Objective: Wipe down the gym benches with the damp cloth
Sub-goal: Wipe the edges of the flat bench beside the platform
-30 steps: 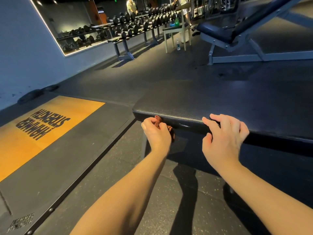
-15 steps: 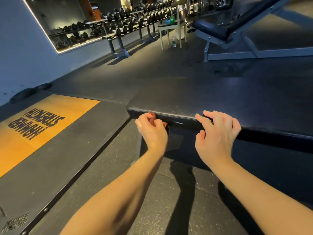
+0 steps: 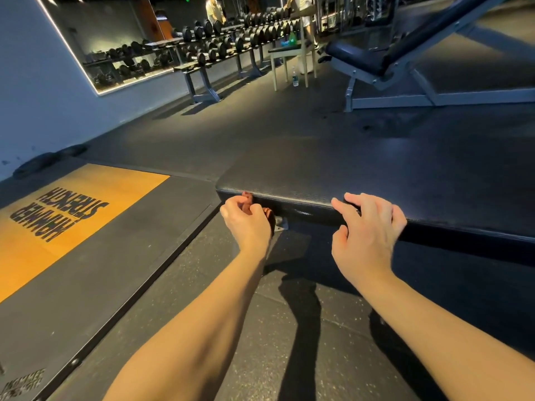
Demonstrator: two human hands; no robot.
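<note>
Dark gym flooring [image 3: 289,120] surrounds the bench [image 3: 376,169], where the cloth [image 3: 269,218] presses its near side edge; the left hand [image 3: 246,224], fingers curled tight around it, has crept slightly toward the corner; the right hand [image 3: 367,227] rests loosely bent fingers on top, gripping nothing; this edge looks nearly wiped.

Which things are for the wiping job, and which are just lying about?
For the job: brown cloth in the left hand; flat bench, touched by the right hand; incline bench farther back.
Just lying about: dumbbell rack; water bottle; pale table; orange platform.
</note>
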